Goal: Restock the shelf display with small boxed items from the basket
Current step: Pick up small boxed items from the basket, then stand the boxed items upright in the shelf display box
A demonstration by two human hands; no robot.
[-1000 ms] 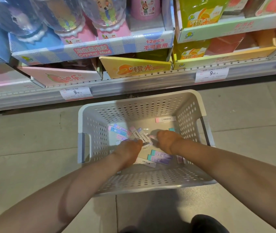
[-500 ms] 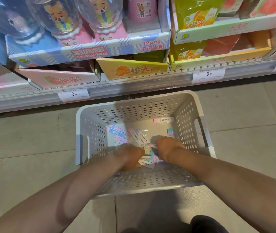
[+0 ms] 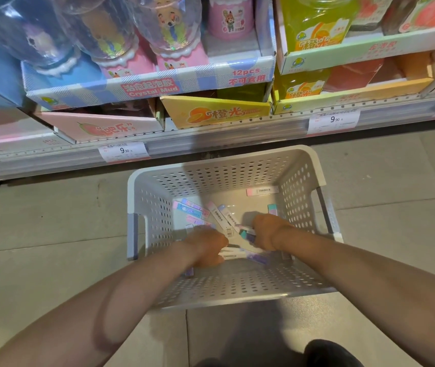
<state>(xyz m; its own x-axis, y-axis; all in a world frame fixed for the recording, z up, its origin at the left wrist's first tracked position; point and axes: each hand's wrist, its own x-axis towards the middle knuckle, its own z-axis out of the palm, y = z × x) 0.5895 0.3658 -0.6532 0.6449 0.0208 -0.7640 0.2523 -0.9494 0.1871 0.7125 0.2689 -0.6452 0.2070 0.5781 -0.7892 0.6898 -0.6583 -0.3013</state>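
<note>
A white perforated basket [image 3: 219, 154] stands on the floor below the shelf. Several small pastel boxes [image 3: 192, 210] lie scattered on its bottom, one more [image 3: 261, 191] near the far wall. Both my hands are down inside it. My left hand [image 3: 205, 247] has its fingers curled round a few slim white boxes [image 3: 233, 253] near the front. My right hand [image 3: 266, 233] grips a small bundle of boxes [image 3: 245, 232] whose ends stick out to its left. The fingertips of both hands are hidden.
The bottom shelf edge [image 3: 211, 140] runs across above the basket with two price tags [image 3: 123, 151]. Display cartons sit on it: pink [image 3: 105, 125], yellow [image 3: 216, 112], a blue Crystal Mud tray [image 3: 147, 86]. Grey tiled floor [image 3: 52, 221] surrounds the basket.
Both hands have shifted slightly toward me inside the basket and gathered boxes; the right hand now shows box ends in its grip.
</note>
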